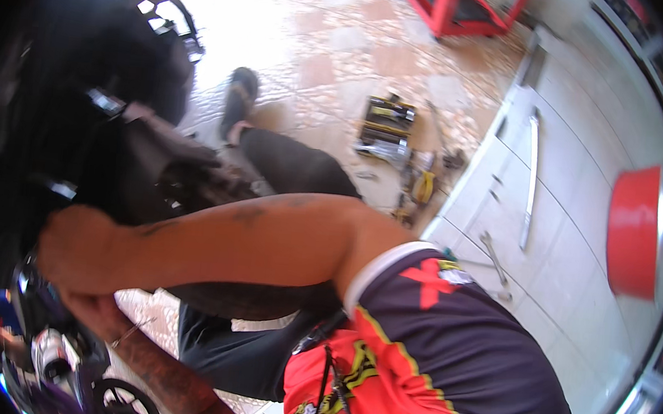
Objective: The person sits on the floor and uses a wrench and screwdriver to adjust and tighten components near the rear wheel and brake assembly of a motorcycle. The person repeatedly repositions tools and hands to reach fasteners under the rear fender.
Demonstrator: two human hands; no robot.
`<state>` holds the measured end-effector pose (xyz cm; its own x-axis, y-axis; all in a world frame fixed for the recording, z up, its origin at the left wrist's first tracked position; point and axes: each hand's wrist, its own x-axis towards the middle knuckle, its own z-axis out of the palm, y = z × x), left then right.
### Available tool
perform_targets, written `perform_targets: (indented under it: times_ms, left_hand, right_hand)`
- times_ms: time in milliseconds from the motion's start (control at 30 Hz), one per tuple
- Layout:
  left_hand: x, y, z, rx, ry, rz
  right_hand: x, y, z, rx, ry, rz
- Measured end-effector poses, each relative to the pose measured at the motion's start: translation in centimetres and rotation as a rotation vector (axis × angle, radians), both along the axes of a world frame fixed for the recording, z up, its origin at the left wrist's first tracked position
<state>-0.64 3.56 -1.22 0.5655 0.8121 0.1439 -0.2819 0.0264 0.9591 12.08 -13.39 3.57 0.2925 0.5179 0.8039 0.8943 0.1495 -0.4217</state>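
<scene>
Closely crossed hands, fingers lost in shadow

Nearest is the printed red-and-black shirt (453,352), from whose sleeve the right arm stretches across to the left of the view. At its end the right hand (68,247) is blurred against a dark machine (104,144), apparently a motorcycle, which fills the left side. The left hand (93,312) comes up from below, partly behind the right wrist. I cannot tell whether either grip is open or closed on a part; shade and blur hide the fingers.

With the hands so tightly overlapped, a sudden slip of one could knock the other or scrape knuckles on the machine. Poor light there might cause a misplaced finger or a dropped small part.

Further off, an open tool case (385,129) lies on the patterned floor, near a shoe (240,93); loose tools beside it could trip a step backward. Beyond, a long metal bar (530,177) and a wrench (494,261) rest on white tiles, with a red stand (473,26) at the top.
</scene>
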Motion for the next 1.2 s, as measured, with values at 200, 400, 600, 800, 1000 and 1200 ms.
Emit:
perform_targets:
  times_ms: [200,400,600,800,1000,1200]
  left_hand:
    - [0.1,0.4,0.7,0.583,0.140,-0.011]
    - [1.1,0.2,2.2,0.034,0.080,0.005]
    - [2.9,-1.7,3.3,-0.202,-0.306,-0.646]
    - [2.5,-1.4,2.8,-0.122,-0.301,-0.677]
    - [2.8,-1.2,2.7,-0.271,-0.295,-0.671]
    - [2.6,-0.1,2.7,-0.218,-0.290,-0.630]
  right_hand:
    - [-2.9,1.8,-0.1,0.187,0.281,-0.269]
    - [-0.7,0.2,-0.9,0.149,0.152,-0.174]
    - [6.4,-9.8,-4.5,0.295,0.042,-0.127]
    - [12.9,-28.6,-23.7,-0.177,0.586,-0.691]
    - [7.9,-33.9,-42.9,-0.848,0.658,-0.911]
    - [7.2,-33.1,-46.6,-0.790,0.668,-0.884]
